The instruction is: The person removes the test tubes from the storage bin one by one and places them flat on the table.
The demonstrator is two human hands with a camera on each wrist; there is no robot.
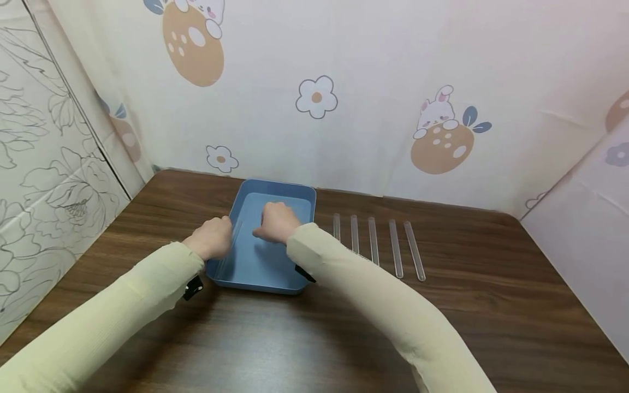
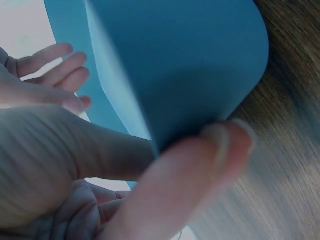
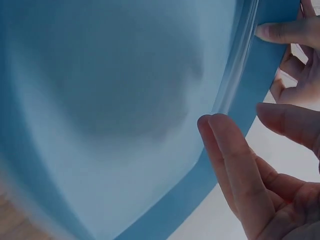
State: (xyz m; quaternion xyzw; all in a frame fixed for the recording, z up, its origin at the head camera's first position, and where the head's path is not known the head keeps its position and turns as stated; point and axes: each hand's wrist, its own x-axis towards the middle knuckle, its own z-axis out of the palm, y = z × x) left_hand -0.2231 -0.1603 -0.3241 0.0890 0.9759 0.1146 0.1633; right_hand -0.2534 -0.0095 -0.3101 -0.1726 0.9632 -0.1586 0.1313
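A blue rectangular tray (image 1: 275, 275) sits on the wooden table. My left hand (image 1: 211, 240) grips the tray's left wall, thumb on one face and fingers on the other, as the left wrist view shows. Inside the tray, a slim clear tube (image 3: 239, 60) lies along that same wall. My right hand (image 1: 277, 222) hovers over the tray, and its fingertips (image 3: 227, 122) are close to one end of the tube. Its thumb and fingers stand apart with nothing between them; whether they touch the tube I cannot tell.
Right of the tray, several clear tubes (image 1: 396, 248) lie in a row on the brown table (image 1: 491, 284), the nearer ends of some hidden by my right sleeve (image 1: 363, 284). A patterned curtain (image 1: 363, 136) hangs behind the table's back edge.
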